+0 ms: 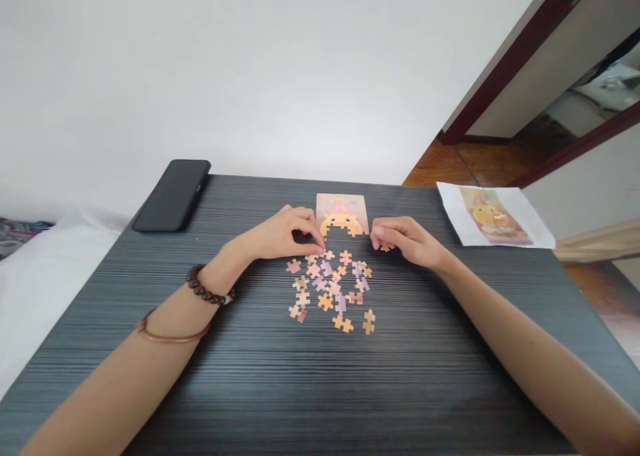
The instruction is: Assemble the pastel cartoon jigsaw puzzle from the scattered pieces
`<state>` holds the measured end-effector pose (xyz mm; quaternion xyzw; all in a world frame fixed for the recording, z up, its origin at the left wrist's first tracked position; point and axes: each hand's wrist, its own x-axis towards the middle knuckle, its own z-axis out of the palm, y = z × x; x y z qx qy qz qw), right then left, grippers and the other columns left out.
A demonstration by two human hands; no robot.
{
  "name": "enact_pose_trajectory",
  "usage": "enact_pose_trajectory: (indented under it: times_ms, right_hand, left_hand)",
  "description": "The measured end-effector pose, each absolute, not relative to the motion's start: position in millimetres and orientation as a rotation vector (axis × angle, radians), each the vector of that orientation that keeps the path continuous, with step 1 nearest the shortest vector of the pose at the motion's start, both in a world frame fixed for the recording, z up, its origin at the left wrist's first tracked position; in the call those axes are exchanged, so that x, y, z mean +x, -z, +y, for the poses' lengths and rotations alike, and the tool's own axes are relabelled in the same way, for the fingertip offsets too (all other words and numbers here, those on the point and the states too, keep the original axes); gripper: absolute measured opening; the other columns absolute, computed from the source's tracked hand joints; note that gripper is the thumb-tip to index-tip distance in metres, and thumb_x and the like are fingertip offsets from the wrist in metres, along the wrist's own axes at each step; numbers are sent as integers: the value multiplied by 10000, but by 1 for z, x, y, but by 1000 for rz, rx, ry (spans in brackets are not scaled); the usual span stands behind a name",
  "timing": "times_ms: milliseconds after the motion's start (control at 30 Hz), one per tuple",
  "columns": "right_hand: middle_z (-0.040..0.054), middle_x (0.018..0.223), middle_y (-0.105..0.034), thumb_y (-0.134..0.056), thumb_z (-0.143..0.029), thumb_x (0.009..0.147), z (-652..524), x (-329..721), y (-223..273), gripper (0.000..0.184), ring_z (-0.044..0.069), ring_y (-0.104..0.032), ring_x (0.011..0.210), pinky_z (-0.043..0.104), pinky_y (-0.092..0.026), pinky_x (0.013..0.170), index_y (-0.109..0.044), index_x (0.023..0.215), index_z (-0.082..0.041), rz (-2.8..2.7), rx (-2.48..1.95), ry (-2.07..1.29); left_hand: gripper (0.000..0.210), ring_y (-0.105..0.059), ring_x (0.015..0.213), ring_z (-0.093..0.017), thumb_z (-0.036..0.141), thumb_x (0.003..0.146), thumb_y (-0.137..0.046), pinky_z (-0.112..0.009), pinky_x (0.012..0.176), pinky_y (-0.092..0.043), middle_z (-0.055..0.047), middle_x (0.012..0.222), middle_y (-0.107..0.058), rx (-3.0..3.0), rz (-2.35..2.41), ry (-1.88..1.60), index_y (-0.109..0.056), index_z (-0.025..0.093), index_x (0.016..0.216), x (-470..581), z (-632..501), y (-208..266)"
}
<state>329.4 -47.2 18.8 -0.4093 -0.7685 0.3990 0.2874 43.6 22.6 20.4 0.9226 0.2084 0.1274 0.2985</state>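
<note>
Just off the lower-left corner of the partial puzzle point(342, 206), left hand point(286, 233): thumb and index tips brought together; can't tell if a piece is pinched.
Right hand point(404, 238): fingers curled, by lower-right corner; grip unclear.
Loose pieces point(325, 302): about twenty, exact count unclear, below puzzle.
Puzzle: 1, between hands, bottom gap.
Left arm: 1 beaded bracelet point(201, 291), 1 bangle point(175, 339).
Table edges: 1 phone point(173, 196) left, 1 printed sheet point(493, 216) right.

"Where's the left hand point(285, 234)?"
"Beside the part-built puzzle point(345, 206), by the loose pieces point(326, 302); it may be pinching one."
"And the right hand point(407, 238)?"
"Curled at the puzzle's other side, over the desk point(280, 389)."
</note>
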Motion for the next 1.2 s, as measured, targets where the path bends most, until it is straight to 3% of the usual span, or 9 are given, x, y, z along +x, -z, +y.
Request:
enact_pose_trajectory:
  times_ms: [133,400,633,800,900,1200]
  right_hand:
    - [-12,645,-542,-444,-382,1009,-49,323,-19,390,115,-473,591,259,-366,578,-604,714,-183,-2080,-1031,-1015]
    - [19,711,-638,-548,-240,918,-47,323,-9,209,137,-553,645,269,-408,610,-615,726,-192,-2127,-1030,-637]
    - [17,687,-645,-557,-228,896,-48,323,-14,194,137,-540,609,275,-408,593,-620,715,-196,-2227,-1058,-600]
    - [18,697,-656,-547,-225,907,-49,322,-14,200,130,-554,602,266,-406,579,-641,734,-190,-2220,-1035,-646]
    - [23,718,-661,-542,-235,924,-47,324,-10,196,142,-576,623,276,-424,591,-656,772,-187,-2122,-1096,-603]
    - [93,1034,-685,-554,-196,924,-41,329,1,167,245,-636,984,430,-508,875,-715,957,-225,-2053,-1239,-206]
  left_hand:
    - [149,-500,934,-185,391,898,-707,-314,867,-427,-31,930,-520,2468,482,-551,-809,282,893,52,15,-15]
    - [166,-444,1076,-233,351,866,-756,-421,1025,-421,-72,1189,-531,2609,385,-628,-804,330,1024,60,7,-10]
    - [105,-459,1109,-246,339,880,-737,-419,1017,-440,-78,1083,-615,2621,447,-605,-807,263,902,66,0,-15]
    - [208,-475,1095,-240,380,840,-780,-396,1006,-442,-79,1064,-624,2598,510,-597,-786,225,979,67,0,-13]
    - [168,-476,1082,-231,374,862,-761,-379,1005,-431,-70,1050,-627,2585,490,-584,-796,238,953,68,1,-11]
    - [96,-480,1079,-225,332,860,-767,-395,1009,-423,-44,994,-637,2538,591,-635,-789,245,895,69,5,-5]
